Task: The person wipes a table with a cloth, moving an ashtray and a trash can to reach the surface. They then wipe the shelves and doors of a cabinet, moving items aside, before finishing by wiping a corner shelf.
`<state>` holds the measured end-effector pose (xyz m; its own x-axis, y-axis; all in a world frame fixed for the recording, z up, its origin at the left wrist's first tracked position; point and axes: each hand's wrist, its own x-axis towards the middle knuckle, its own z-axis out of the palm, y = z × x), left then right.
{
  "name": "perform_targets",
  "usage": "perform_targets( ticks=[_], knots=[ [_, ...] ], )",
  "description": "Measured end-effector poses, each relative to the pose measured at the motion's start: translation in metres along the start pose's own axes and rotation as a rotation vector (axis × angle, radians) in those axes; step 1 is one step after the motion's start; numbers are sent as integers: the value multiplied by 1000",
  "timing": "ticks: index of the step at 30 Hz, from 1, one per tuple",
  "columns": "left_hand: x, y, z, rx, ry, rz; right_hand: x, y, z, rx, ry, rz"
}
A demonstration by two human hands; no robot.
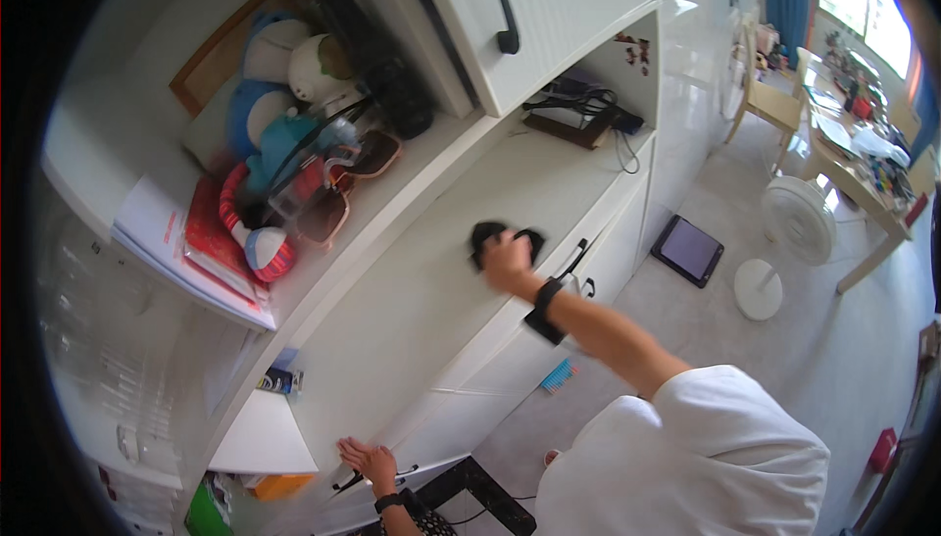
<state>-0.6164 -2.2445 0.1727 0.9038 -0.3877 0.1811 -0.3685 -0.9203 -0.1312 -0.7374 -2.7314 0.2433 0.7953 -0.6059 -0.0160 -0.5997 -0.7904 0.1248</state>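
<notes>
My right hand (pixel 509 260) presses a black cloth-like item (pixel 487 240) against the pale cabinet countertop (pixel 412 293); both are blurred, so the item's exact kind is unclear. A black band with a dark square piece circles that wrist. Near the close left end of the same countertop, my left hand (pixel 371 462) rests at the edge with fingers extended and nothing in it. Below that hand is a black drawer handle (pixel 348 481). Another black handle (pixel 572 259) lies on the cabinet front, beside my right forearm.
An upper shelf holds plush toys (pixel 266 106), sunglasses (pixel 323 218), a red booklet (pixel 213 231) and a black cylindrical object (pixel 397 88). Cables (pixel 588 106) lie in the far niche. On the floor are a scale-like flat device (pixel 688 251), a white fan (pixel 800 218) and a blue comb-like item (pixel 559 376).
</notes>
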Motion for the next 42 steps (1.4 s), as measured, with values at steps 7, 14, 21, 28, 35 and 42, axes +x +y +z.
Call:
perform_targets(
  ticks=[7, 14, 21, 28, 35, 42],
  knots=[
    [2, -10, 22, 0, 94, 24, -49, -198, -22, 79, 98, -436],
    [2, -12, 32, 14, 175, 22, -65, -236, -23, 223, 109, -552],
    [-2, -3, 20, 12, 227, -26, -10, -77, -7, 163, 24, -170],
    [0, 7, 12, -12, 261, -66, -12, 106, 14, 228, 58, 227],
    [-9, 10, 15, 150, 346, -16, 11, 116, 16, 152, -9, 207],
    [0, 1, 24, -9, 340, -6, 61, 105, 13, 88, -8, 98]
  ],
)
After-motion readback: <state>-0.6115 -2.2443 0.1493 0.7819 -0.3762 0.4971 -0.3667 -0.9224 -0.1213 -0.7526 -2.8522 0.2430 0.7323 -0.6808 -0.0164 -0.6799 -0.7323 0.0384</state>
